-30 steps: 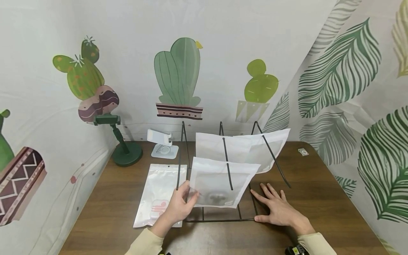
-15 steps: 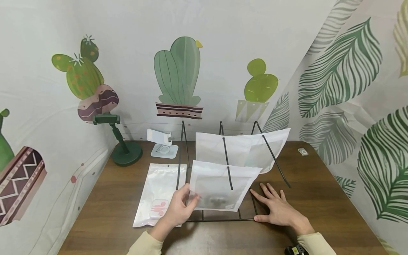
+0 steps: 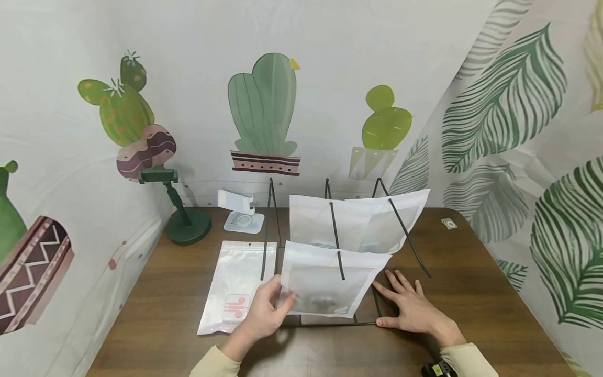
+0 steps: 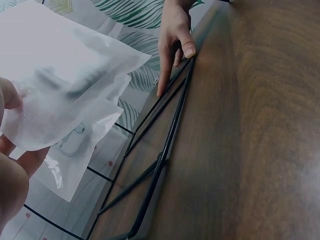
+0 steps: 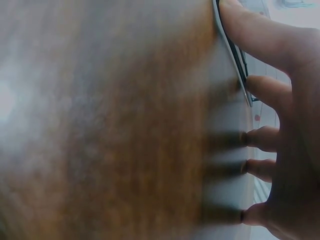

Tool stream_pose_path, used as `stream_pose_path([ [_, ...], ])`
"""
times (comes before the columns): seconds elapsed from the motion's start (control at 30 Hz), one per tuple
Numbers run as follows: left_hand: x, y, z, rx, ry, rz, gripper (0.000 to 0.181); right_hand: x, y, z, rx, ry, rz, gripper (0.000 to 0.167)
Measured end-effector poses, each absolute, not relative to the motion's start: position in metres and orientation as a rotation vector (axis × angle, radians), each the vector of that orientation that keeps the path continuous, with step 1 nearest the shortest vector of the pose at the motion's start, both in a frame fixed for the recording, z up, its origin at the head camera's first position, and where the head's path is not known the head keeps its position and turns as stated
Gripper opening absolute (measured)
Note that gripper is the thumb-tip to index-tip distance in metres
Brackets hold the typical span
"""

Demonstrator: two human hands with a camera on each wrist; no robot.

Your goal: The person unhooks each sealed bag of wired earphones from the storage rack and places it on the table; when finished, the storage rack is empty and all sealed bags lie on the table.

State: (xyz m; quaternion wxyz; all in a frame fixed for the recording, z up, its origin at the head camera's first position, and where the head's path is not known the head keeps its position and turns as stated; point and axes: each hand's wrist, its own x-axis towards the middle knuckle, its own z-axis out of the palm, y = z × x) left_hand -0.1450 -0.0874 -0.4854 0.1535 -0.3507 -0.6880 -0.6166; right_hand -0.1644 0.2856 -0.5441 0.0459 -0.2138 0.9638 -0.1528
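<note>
A white translucent zip pouch (image 3: 330, 285) with a blurred dark item inside hangs on the middle prong of a black wire display rack (image 3: 325, 325). My left hand (image 3: 265, 313) pinches that pouch at its left edge between thumb and fingers. In the left wrist view the pouch (image 4: 75, 75) tilts outward in front of another pouch. My right hand (image 3: 412, 309) lies with spread fingers on the table beside the rack's right side, its thumb and index finger touching the base wire. Behind hang two more white pouches, one (image 3: 311, 217) on the middle prong and one (image 3: 400, 225) on the right prong.
Left of the rack lies a white zip pouch (image 3: 231, 277) holding a small case with pink earphones. Further back stand a light-blue phone stand (image 3: 244, 222) and a green phone holder (image 3: 187, 228). A small silver player (image 3: 449, 223) lies at the back right.
The front pouch has slid down and toward me along the middle prong, with my left hand still pinching its edge. My right hand has stayed where it was.
</note>
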Motion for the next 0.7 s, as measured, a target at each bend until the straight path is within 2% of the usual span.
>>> stream_pose_path([
  [0.3,-0.139,-0.088,-0.486,-0.993,-1.963,-1.775,0.033,-0.166,0.286,-0.546,-0.663,2.949,-0.445,0.089],
  [0.7,-0.145,-0.09,-0.517,-1.03,-1.918,-1.79,0.038,-0.165,0.287,-0.546,-0.652,2.953,-0.457,0.088],
])
